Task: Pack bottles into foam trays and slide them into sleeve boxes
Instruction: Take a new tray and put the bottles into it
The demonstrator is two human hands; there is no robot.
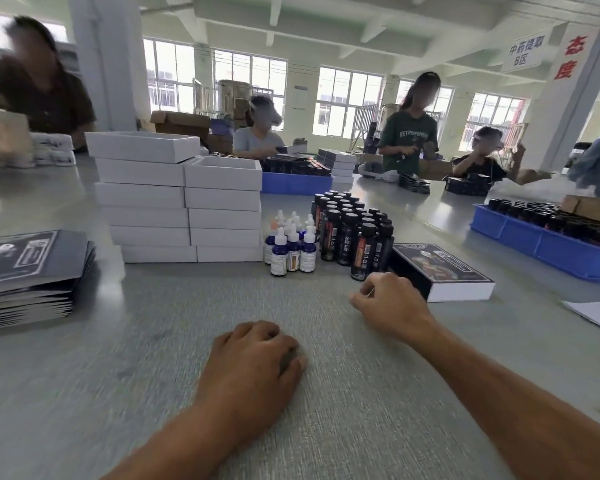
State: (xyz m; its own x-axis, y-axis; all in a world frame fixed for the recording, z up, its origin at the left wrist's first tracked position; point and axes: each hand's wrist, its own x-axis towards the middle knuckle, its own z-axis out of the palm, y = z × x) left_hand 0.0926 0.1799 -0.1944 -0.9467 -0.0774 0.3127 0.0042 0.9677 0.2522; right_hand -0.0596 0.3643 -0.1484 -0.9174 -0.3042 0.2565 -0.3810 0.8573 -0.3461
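A stack of flat dark sleeves [28, 271] lies at the table's left edge, with two piles of white trays [179, 199] beyond it. The left hand [253, 368] rests on the grey table [118, 393], fingers loosely curled, holding nothing. Small blue dropper bottles [293, 247] stand touching a cluster of tall black bottles [352, 230]. The right hand [392, 303], loosely curled and empty, hovers just beside a closed sleeve box [444, 271]
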